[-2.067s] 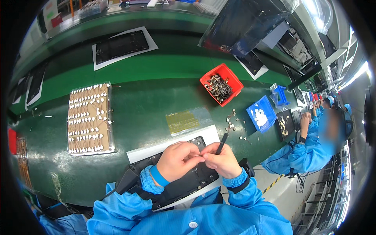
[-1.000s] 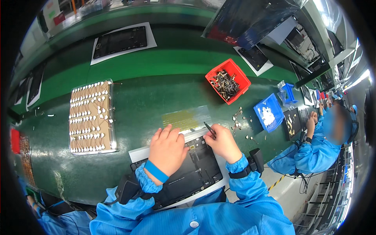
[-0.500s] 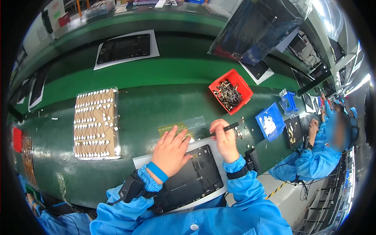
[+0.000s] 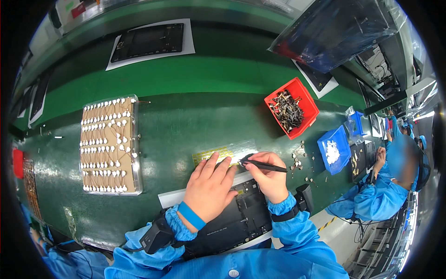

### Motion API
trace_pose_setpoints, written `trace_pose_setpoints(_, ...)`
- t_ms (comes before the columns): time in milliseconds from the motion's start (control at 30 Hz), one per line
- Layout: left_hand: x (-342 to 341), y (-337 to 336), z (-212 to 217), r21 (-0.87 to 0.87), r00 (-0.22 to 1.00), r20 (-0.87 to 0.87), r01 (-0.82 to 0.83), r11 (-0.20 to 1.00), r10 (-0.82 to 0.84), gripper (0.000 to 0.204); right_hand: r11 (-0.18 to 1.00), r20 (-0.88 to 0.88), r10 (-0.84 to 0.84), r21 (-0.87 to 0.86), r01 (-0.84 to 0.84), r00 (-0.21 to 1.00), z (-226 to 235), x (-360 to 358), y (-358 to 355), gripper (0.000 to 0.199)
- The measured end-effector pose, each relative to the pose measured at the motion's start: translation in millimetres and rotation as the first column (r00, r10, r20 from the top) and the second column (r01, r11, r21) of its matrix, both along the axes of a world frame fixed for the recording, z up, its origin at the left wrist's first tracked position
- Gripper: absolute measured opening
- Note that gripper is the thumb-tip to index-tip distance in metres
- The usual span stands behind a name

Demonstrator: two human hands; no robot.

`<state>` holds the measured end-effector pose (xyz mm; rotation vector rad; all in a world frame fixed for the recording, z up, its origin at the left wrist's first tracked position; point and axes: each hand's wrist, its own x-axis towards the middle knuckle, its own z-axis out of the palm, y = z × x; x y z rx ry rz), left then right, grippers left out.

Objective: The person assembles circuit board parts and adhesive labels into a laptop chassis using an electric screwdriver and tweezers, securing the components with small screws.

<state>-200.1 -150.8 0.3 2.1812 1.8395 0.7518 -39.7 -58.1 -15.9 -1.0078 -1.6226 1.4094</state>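
My left hand (image 4: 210,189) lies spread, its fingertips on a clear sheet with rows of small yellow stickers (image 4: 202,156). The sheet rests on the green bench. My right hand (image 4: 271,183) grips black tweezers (image 4: 269,167) between thumb and fingers. Their tip points left and meets the sheet's right part, close to my left fingertips; whether it holds a sticker is too small to tell. Below both hands, a black tablet-like housing (image 4: 220,231) lies on a white sheet (image 4: 169,199) at the bench's near edge, partly covered by my left hand and wrist.
A clear tray (image 4: 139,183) of white round parts with brown wires stands left. Right are a red bin (image 4: 308,108) of small dark parts, loose round pieces (image 4: 297,162) and a blue bin (image 4: 344,148) of white pieces. A co-worker (image 4: 381,195) sits far right.
My right hand has turned and brought the tweezers' tip left onto the sticker sheet. My left hand stays flat on the sheet. The whole view has shifted slightly.
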Motion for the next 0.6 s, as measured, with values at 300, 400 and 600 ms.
trace_pose_setpoints(300,0.3,-0.2,0.4,-0.004,1.0,0.004,-0.007,1.0,0.007,0.055,0.998,0.0,-0.014,0.066,0.014,1.0,-3.4,1.5,-1.5,0.014)
trace_pose_setpoints(400,0.5,-1.8,1.2,-0.01,1.0,0.008,-0.011,1.0,0.011,0.055,0.997,-0.008,-0.047,0.058,0.047,0.999,-1.5,0.6,-4.0,0.014)
trace_pose_setpoints(600,1.0,0.6,0.4,-0.004,1.0,0.005,-0.011,1.0,0.011,0.056,0.997,-0.016,-0.048,0.056,0.048,0.999,-1.5,0.1,-2.5,0.013)
